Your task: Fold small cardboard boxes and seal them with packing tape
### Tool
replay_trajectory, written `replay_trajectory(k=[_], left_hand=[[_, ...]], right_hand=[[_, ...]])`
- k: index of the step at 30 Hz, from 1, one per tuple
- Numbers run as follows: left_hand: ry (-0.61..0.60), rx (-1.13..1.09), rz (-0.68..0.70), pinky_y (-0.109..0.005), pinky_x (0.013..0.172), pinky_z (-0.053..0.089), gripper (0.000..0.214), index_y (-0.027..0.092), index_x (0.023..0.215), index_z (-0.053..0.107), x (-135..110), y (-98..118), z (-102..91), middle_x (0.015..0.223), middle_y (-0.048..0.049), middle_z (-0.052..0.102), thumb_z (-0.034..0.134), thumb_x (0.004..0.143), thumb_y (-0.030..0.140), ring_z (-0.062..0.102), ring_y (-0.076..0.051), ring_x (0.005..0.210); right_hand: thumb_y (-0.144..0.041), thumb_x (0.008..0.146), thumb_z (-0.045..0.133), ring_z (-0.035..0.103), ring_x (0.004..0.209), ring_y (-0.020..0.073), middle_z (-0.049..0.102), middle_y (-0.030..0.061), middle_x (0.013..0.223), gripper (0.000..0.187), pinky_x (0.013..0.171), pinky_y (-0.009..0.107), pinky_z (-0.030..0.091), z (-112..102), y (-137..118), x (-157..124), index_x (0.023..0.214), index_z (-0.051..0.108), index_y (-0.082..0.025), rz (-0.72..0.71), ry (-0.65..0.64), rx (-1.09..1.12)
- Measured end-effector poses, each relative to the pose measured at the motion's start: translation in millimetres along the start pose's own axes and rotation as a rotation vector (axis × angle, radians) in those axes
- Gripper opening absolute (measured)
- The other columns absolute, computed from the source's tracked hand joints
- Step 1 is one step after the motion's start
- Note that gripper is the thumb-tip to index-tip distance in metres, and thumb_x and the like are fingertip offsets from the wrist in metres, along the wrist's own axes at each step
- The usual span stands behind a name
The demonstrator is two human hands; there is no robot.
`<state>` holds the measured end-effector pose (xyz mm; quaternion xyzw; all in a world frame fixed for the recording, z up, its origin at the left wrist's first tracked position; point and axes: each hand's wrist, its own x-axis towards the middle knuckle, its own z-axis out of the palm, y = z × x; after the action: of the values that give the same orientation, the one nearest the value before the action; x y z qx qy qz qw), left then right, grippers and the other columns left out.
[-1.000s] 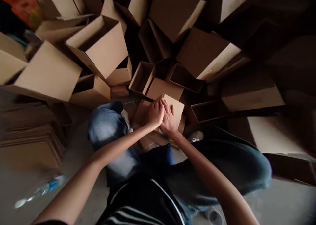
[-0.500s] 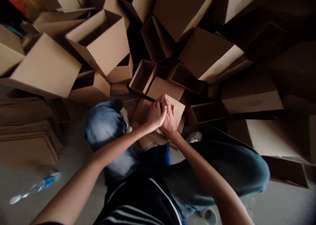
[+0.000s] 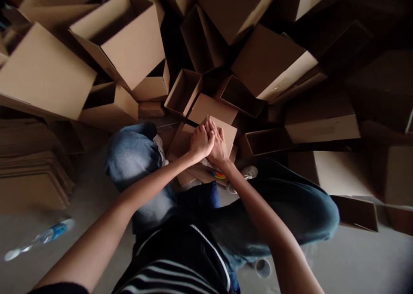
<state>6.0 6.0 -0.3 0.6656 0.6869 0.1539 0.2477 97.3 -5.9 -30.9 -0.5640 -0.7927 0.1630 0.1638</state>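
Cardboard carton (image 3: 224, 133), lower centre: where does it lie?

Low down, between the person's bent legs, with a flat top panel facing the camera and a second cardboard panel (image 3: 179, 141) extending toward the left knee.

And the hands?

Together. Left hand (image 3: 201, 142) and right hand (image 3: 219, 150) lie palm-down side by side on the carton's near part, their fingers extended and touching at the middle. Neither hand is seen curled around the cardboard.

What lies directly beyond the carton?

A shallow open box (image 3: 182, 92) and a brown cardboard panel (image 3: 211, 109), close against it. Past these, large open cartons lie tipped in a dense heap, among them one large carton (image 3: 119, 40) at upper left.

And to the left of the person?

A stack of flat corrugated sheets (image 3: 29, 169) on a concrete floor (image 3: 355, 259), with a plastic water bottle (image 3: 53, 236) lying on its side near the lower edge.

Anything close to the legs?

Blue jeans (image 3: 132, 156) cover them, below a dark striped shirt (image 3: 174, 264). A white sneaker (image 3: 248, 172) shows just right of the carton, and a small multicoloured object (image 3: 220, 174), too small to identify, lies beside the right wrist.
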Motion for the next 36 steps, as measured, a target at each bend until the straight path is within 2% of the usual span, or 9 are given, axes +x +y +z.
replay_trajectory(k=[7,12,19,22,24,27,32,36], left_hand=[[-0.012,-0.022,-0.008,-0.039,0.110,0.041,0.042,0.008,0.132,0.047,-3,-9,-4.3,0.134,-0.0224,0.058,0.037,0.099,0.032,0.055,-0.028,0.127],[0.043,-0.030,0.018,-0.046,0.110,0.042,0.045,0.010,0.135,0.046,-6,-15,-4.1,0.136,-0.0230,0.058,0.033,0.099,0.034,0.054,-0.032,0.129],[0.114,0.006,0.102,-0.046,0.122,0.028,0.058,0.002,0.146,0.037,-9,-17,0.4,0.155,-0.0248,0.041,0.037,0.097,0.033,0.035,-0.030,0.147],[0.115,-0.029,0.137,-0.045,0.122,0.028,0.061,0.007,0.150,0.034,-7,-19,2.6,0.156,-0.0212,0.042,0.036,0.099,0.039,0.035,-0.028,0.147],[0.098,-0.084,0.161,-0.042,0.120,0.033,0.058,0.012,0.152,0.035,-5,-20,2.9,0.156,-0.0176,0.042,0.031,0.101,0.041,0.040,-0.026,0.145],[0.080,-0.148,0.170,-0.039,0.115,0.040,0.057,0.017,0.152,0.038,-2,-21,1.4,0.157,-0.0139,0.042,0.022,0.104,0.043,0.045,-0.025,0.141],[0.063,-0.004,0.179,-0.042,0.118,0.035,0.061,0.010,0.153,0.039,1,-23,-0.7,0.156,-0.0177,0.043,0.020,0.105,0.044,0.043,-0.028,0.142],[0.085,0.128,0.215,-0.049,0.121,0.027,0.064,0.006,0.155,0.033,0,-24,3.0,0.159,-0.0211,0.036,0.022,0.105,0.044,0.031,-0.031,0.149]], right_hand=[[-0.026,0.099,0.028,0.015,0.156,0.0219,0.021,0.0108,0.167,0.063,0.126,0.052,0.012,-2,-12,1,0.160,0.024,-0.012,0.020,-0.034,-0.027],[-0.024,0.099,0.026,0.014,0.156,0.0206,0.020,0.0104,0.168,0.062,0.126,0.050,0.012,0,-17,0,0.160,0.023,-0.013,0.010,-0.031,-0.045],[-0.028,0.101,0.026,0.009,0.156,0.0269,0.024,0.0088,0.167,0.060,0.122,0.065,0.005,9,-19,-7,0.161,0.023,-0.021,0.062,0.053,-0.050],[-0.032,0.102,0.026,0.010,0.156,0.0317,0.022,0.0111,0.167,0.060,0.117,0.074,0.005,13,-20,-9,0.161,0.022,-0.024,0.134,0.114,-0.045],[-0.034,0.102,0.028,0.012,0.155,0.0344,0.022,0.0128,0.167,0.060,0.114,0.077,0.006,13,-18,-10,0.161,0.022,-0.023,0.161,0.110,-0.046],[-0.029,0.101,0.031,0.017,0.155,0.0332,0.026,0.0147,0.165,0.060,0.117,0.073,0.011,7,-12,-8,0.160,0.027,-0.019,0.128,0.054,-0.055],[-0.021,0.098,0.029,0.023,0.153,0.0270,0.032,0.0163,0.163,0.059,0.124,0.057,0.019,-5,5,-6,0.155,0.035,-0.008,-0.007,-0.014,-0.015],[-0.023,0.100,0.024,0.023,0.154,0.0215,0.033,0.0127,0.163,0.060,0.125,0.051,0.022,2,15,-7,0.158,0.029,-0.013,-0.047,0.056,0.097]])
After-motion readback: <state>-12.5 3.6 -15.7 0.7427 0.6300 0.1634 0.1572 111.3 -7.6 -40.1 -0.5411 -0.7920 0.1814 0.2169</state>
